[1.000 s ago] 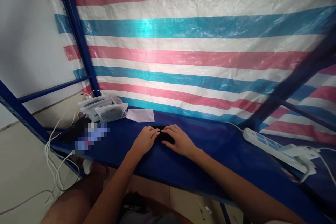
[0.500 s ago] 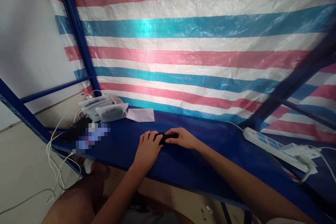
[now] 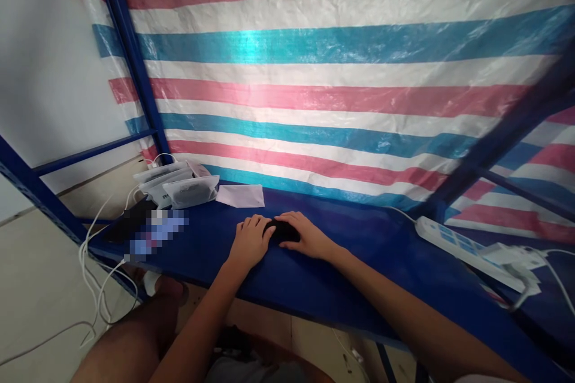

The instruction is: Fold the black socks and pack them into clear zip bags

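1. A small black object point(image 3: 282, 230) lies at the centre of the frame on the blue shelf point(image 3: 359, 263). Both hands cover most of it, so its shape and kind cannot be made out.
2. A pixelated patch at centre left blurs whatever lies there, just right of a dark flat object point(image 3: 127, 221) that is hard to identify.
3. The power strip point(image 3: 462, 251) at the right edge runs toward the lower right, where its plugs and white cables point(image 3: 557, 278) are cut off by the frame.
4. White pouches point(image 3: 179, 187) stand bunched together at centre left of the shelf, one behind another; their contents cannot be seen. A flat white paper piece point(image 3: 241, 196) lies just right of them.
5. The left hand point(image 3: 250, 242) rests palm down on the shelf, fingers loosely together, fingertips touching the left end of the black object.
6. The right hand point(image 3: 308, 236) lies over the object's right side, fingers narrowly curled across its top, gripping it lightly against the shelf.
7. Both forearms reach up from the bottom edge of the frame and converge at the centre.
8. A striped pink, white and teal tarpaulin point(image 3: 336, 72) fills the upper frame behind the shelf; white cables point(image 3: 92, 269) hang off the lower left edge.
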Tool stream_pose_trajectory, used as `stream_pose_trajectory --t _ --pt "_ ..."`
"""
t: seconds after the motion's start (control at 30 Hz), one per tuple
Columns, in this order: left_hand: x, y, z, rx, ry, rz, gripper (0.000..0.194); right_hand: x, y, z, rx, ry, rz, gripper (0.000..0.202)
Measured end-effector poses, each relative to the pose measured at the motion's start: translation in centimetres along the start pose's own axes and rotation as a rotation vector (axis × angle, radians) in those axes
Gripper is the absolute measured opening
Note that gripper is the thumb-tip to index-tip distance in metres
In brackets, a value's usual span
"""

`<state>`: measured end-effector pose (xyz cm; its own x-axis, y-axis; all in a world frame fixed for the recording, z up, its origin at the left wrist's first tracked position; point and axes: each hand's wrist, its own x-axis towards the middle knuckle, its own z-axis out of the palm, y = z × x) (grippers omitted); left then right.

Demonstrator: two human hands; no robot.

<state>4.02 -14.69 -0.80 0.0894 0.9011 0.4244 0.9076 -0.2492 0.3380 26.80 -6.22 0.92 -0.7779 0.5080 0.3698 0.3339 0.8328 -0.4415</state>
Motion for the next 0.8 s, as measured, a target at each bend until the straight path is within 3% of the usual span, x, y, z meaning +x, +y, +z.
stream_pose_trajectory --t 0.13,0.27,0.37,0.5,0.57,0.67,0.73,0.8 --pt "0.1 -0.1 0.3 0.044 0.078 0.078 0.034 1.3 1.5 0.1 0.1 0.02 0.103 0.058" --pt "-0.5 -0.6 0.5 -0.037 0.05 0.108 0.055 3.3 2.0 -1.3 0.278 -0.105 0.196 0.058" --pt "-0.7 -1.0 0.2 -0.159 0.059 0.083 0.057 4.6 1.7 -2.3 0.408 -0.188 0.279 0.049" --pt "-0.8 -1.0 -0.9 -0.375 0.133 0.006 0.052 5.4 0.3 -2.3 0.561 -0.118 0.395 0.045" --pt "-0.8 -0.9 -1.4 -0.449 0.166 -0.059 0.053 5.2 -0.6 -2.1 0.633 -0.084 0.374 0.05" --pt "-0.2 -0.9 -2.3 -0.541 0.151 -0.151 0.049 4.8 -1.6 -2.1 0.637 -0.014 0.253 0.075" --pt "0.6 -1.0 -2.9 -0.583 0.078 -0.177 0.043 4.4 -1.8 -2.2 0.576 0.02 0.186 0.08" --pt "1.6 -1.2 -3.4 -0.592 -0.025 -0.184 0.041 3.9 -1.5 -2.5 0.539 0.026 0.163 0.072"
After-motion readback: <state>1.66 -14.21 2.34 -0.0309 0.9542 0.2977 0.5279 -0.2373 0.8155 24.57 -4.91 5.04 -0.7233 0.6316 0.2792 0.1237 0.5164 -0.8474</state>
